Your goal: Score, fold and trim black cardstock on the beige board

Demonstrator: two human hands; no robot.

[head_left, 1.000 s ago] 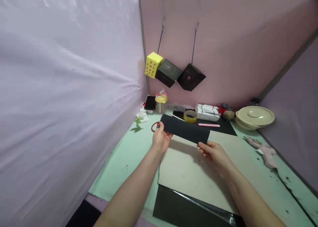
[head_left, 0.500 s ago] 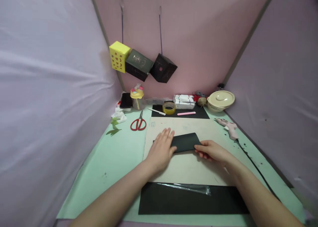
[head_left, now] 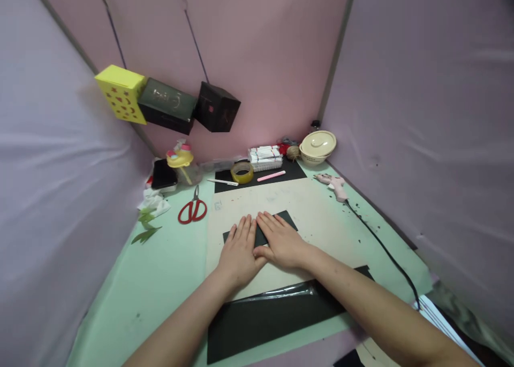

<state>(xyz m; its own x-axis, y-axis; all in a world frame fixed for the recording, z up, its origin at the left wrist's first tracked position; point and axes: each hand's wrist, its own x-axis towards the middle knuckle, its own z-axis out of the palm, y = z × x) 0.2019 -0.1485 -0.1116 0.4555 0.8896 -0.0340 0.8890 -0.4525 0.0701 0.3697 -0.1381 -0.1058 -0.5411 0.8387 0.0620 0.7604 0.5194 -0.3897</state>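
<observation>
A small dark sheet of card [head_left: 261, 237] lies on a pale board [head_left: 257, 198], mostly covered by both hands. My left hand [head_left: 240, 249] presses flat on its left part, fingers stretched out and pointing away. Beside it, my right hand [head_left: 281, 242] lies flat on the card's right part with its thumb touching the left hand. The card's left end and its right corner show past the fingers. Nearer to me, a large black sheet [head_left: 277, 319] reaches out from the board's front edge, with a strip of clear film [head_left: 277, 293] on it.
Left of the board lie red-handled scissors [head_left: 193, 209] and green leaves [head_left: 146, 228]. Tape [head_left: 242, 172], a white pen [head_left: 223, 182] and a pink pen [head_left: 271, 176] are behind. A corded glue gun [head_left: 333, 186] and a lidded bowl [head_left: 317, 147] stand right. Boxes [head_left: 168, 106] hang at the back.
My right hand has left the card's right edge and now lies flat on top, next to my left hand. The view has turned to the right and tilted.
</observation>
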